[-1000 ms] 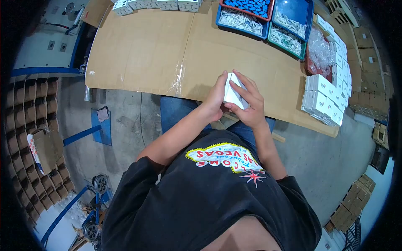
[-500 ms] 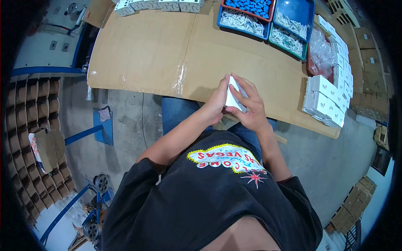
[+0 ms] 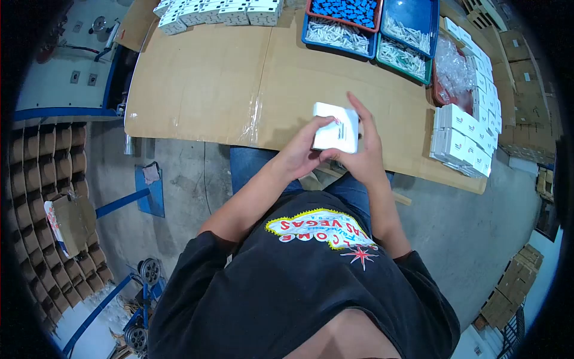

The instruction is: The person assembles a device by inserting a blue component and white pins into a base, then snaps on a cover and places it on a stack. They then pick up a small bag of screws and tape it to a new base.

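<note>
A small white box (image 3: 338,128) with faint print is held between my two hands above the near edge of the cardboard-covered table (image 3: 203,90). My left hand (image 3: 304,149) grips its left side, thumb and fingers on the box. On the right side, my right hand (image 3: 368,152) has its thumb at the bottom corner and its index finger stretched up beside the box. The broad face of the box is turned up toward me.
Stacked white boxes (image 3: 457,143) line the table's right edge, beside a plastic bag (image 3: 452,69). Trays of white pieces (image 3: 338,35) and blue pieces (image 3: 347,9) sit at the back. More white boxes (image 3: 203,12) stand at the back left.
The white box has turned from a narrow, edge-on view to show its broad face. My right fingers have moved off its top and spread, and my left fingers have shifted down its side.
</note>
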The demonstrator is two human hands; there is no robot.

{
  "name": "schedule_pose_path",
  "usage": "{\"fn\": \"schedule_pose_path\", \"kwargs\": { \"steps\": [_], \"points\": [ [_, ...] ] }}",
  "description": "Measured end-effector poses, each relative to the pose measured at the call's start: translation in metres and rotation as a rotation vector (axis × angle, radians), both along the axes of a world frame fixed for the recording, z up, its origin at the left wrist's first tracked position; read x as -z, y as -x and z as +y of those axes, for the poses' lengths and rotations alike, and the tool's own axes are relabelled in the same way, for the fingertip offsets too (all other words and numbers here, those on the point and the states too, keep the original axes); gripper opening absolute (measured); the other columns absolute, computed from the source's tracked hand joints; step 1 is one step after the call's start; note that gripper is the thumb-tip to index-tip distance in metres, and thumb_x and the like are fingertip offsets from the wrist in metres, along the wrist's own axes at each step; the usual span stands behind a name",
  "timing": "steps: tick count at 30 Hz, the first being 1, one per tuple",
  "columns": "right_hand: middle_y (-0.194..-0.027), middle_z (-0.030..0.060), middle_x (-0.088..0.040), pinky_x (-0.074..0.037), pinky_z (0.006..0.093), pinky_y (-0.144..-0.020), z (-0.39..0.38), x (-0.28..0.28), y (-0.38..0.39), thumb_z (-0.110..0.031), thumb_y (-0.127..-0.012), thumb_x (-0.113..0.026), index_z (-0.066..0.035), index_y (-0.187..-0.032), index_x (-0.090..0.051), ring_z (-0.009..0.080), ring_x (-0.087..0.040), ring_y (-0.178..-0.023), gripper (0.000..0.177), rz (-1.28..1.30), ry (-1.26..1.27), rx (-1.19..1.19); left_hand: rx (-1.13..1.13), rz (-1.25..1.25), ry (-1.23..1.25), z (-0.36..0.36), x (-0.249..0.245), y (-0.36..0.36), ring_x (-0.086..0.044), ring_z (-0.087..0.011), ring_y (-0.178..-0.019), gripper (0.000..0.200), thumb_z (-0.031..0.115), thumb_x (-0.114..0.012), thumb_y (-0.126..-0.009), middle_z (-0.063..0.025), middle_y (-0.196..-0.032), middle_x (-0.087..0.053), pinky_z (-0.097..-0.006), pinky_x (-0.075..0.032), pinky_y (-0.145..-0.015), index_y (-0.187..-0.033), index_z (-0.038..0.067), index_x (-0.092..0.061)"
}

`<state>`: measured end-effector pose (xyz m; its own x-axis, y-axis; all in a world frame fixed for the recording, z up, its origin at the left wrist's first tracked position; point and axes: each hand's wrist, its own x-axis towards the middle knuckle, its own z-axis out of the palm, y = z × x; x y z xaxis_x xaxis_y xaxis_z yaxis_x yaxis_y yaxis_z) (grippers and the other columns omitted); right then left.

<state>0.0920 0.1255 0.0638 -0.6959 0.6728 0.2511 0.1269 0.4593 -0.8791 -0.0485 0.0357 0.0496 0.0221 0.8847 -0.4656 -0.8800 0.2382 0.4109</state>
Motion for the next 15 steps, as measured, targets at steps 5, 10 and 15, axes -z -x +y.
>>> {"fn": "schedule_pose_path", "kwargs": {
  "steps": [5, 10, 15],
  "points": [
    [-0.133, 0.0169, -0.062, -0.046, 0.0371, -0.108, -0.013, 0.021, 0.006, -0.029, -0.074, -0.093, 0.002, -0.138, -0.054, 0.0243, -0.06, -0.123, 0.081, 0.094, 0.361, 0.199, -0.248, 0.138, -0.191, 0.001, -0.014, -0.002, -0.057, -0.0204, -0.127, 0.053, 0.038, -0.05, -0.103, -0.0086, -0.137, -0.059, -0.037, -0.043, -0.108, -0.145, 0.006, -0.049],
    [-0.117, 0.0106, -0.068, -0.054, 0.0323, -0.093, -0.027, 0.011, 0.009, -0.009, -0.093, -0.076, 0.003, -0.126, -0.058, 0.0176, -0.067, -0.105, 0.039, 0.453, 1.091, 0.16, -0.247, 0.259, -0.177, -0.002, 0.009, -0.001, -0.059, -0.0182, -0.123, 0.051, 0.027, -0.058, -0.1, -0.0082, -0.132, -0.062, -0.0344, -0.044, -0.106, -0.146, 0.005, -0.05],
    [-0.115, 0.0093, -0.068, -0.055, 0.0303, -0.09, -0.011, 0.009, 0.002, -0.003, -0.091, -0.076, 0.002, -0.126, -0.058, 0.0158, -0.066, -0.105, 0.04, 0.367, 0.922, 0.142, -0.32, 0.441, -0.247, -0.004, 0.013, 0.008, -0.06, -0.0142, -0.118, 0.05, 0.013, -0.069, -0.095, -0.007, -0.127, -0.064, -0.0306, -0.046, -0.101, -0.141, 0.003, -0.054]
  ]
}}
